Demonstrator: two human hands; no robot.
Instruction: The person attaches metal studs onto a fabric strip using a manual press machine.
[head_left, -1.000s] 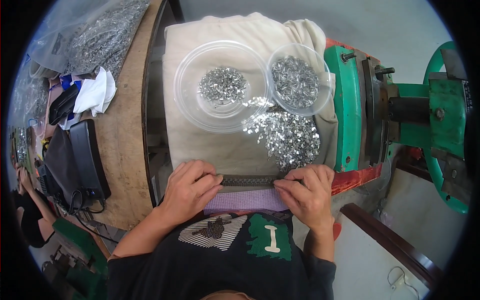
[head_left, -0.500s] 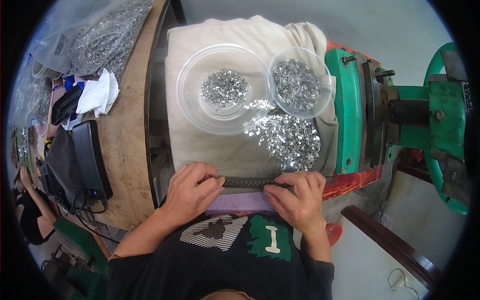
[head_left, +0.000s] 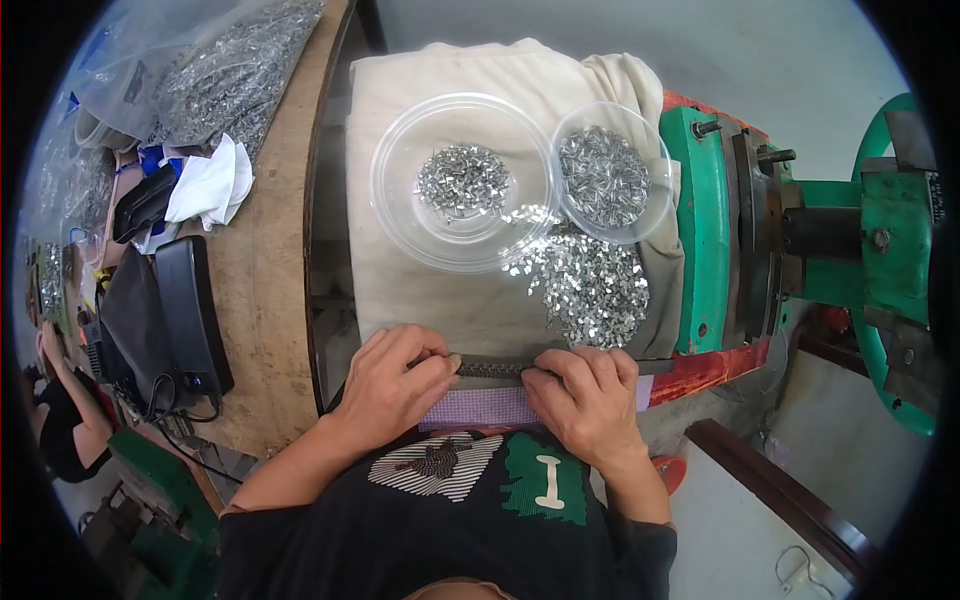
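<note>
A narrow dark strip with a row of small notches or teeth point(head_left: 492, 369) lies along the near edge of the cloth, level across my front. My left hand point(head_left: 398, 378) pinches at its left end, thumb and fingertips together. Bent fingers of my right hand point(head_left: 588, 398) close on the strip farther right; any small piece in the fingertips is too small to make out. Just beyond my right hand spreads a loose heap of small shiny metal pieces point(head_left: 597, 295). A large clear plastic bowl point(head_left: 395, 235) holds more flat pieces, and a smaller clear tub point(head_left: 660, 205) contains thin metal bits.
A beige cloth point(head_left: 400, 300) covers the work surface. To the right stands a green machine point(head_left: 700, 250) with a handwheel point(head_left: 880, 380). At left, a wooden table point(head_left: 265, 300) bears a black device point(head_left: 190, 315), white tissue point(head_left: 212, 185) and bagged metal pieces. Another person's arm point(head_left: 75, 385) shows far left.
The whole view has shifted slightly to the right. My right hand has slid a little left along the strip, nearer my left hand, which keeps its pinch.
</note>
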